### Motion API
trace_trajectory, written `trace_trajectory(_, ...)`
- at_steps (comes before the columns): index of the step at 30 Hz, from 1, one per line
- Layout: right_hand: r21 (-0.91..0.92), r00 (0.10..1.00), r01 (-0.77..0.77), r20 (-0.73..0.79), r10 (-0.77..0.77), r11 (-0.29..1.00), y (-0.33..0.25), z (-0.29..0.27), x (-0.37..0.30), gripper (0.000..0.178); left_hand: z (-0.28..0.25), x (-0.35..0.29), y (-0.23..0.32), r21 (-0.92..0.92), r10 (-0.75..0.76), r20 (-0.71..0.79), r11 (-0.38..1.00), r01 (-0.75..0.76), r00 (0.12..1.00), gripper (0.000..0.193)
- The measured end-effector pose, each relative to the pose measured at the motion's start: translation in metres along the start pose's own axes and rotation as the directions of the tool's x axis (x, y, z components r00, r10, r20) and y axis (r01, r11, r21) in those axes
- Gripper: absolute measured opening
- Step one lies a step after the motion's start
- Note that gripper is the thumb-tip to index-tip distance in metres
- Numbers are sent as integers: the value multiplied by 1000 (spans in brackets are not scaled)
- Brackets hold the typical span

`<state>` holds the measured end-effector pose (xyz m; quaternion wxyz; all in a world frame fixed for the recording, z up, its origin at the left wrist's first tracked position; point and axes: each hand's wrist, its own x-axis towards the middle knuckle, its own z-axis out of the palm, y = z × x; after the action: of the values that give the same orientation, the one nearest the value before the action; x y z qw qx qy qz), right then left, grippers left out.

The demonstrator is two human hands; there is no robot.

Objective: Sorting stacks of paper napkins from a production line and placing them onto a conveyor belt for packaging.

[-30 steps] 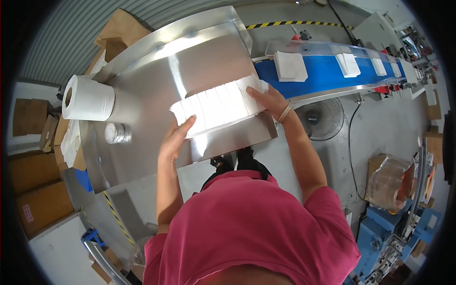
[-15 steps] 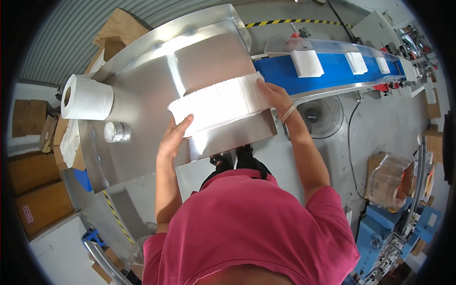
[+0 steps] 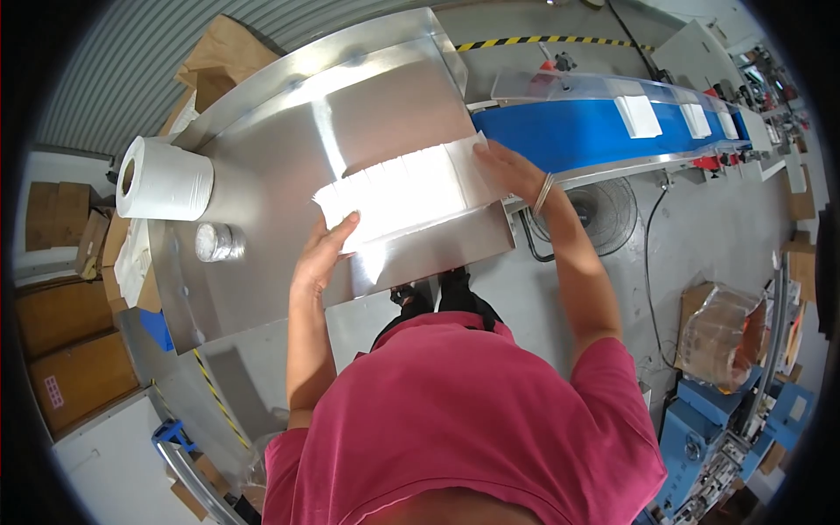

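A long row of folded white paper sheets (image 3: 398, 194) stands packed on edge near the front of the steel table (image 3: 262, 149). My left hand (image 3: 325, 247) grips its left end, thumb on the front face and the other fingers mostly hidden behind the row. Against the right end lies my right hand (image 3: 512, 171), fingers together and pressed on the paper; its thumb does not show clearly. A bracelet circles the right wrist. Beyond the right hand, a blue conveyor belt (image 3: 551, 136) carries several folded white stacks (image 3: 639, 116) under a clear cover.
A large white roll (image 3: 166, 179) and a small clear tape roll (image 3: 215, 242) stand on the table's left side. Raised metal walls edge the table. Under the conveyor stands a floor fan (image 3: 582, 214). Cardboard boxes (image 3: 74, 324) line the left, and blue machinery (image 3: 700, 429) sits at lower right.
My right hand has shifted slightly right, its fingers straighter against the row's end. The large stack at the belt's near end is no longer there; the stacks now sit farther right. My left hand keeps its grip.
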<state>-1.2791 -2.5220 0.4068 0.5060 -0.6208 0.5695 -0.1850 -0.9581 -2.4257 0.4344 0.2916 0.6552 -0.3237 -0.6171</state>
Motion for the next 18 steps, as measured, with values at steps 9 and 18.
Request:
trace_trajectory(9, 179, 996, 89, -9, -88, 980, 10, 27, 6, 63, 0, 3, -1, 0, -4, 7, 1000, 4, 1000, 112)
trace_trajectory(18, 713, 984, -135, 15, 177, 688, 0, 36, -5, 57, -2, 1, -4, -17, 1, -4, 1000, -1, 1000, 106)
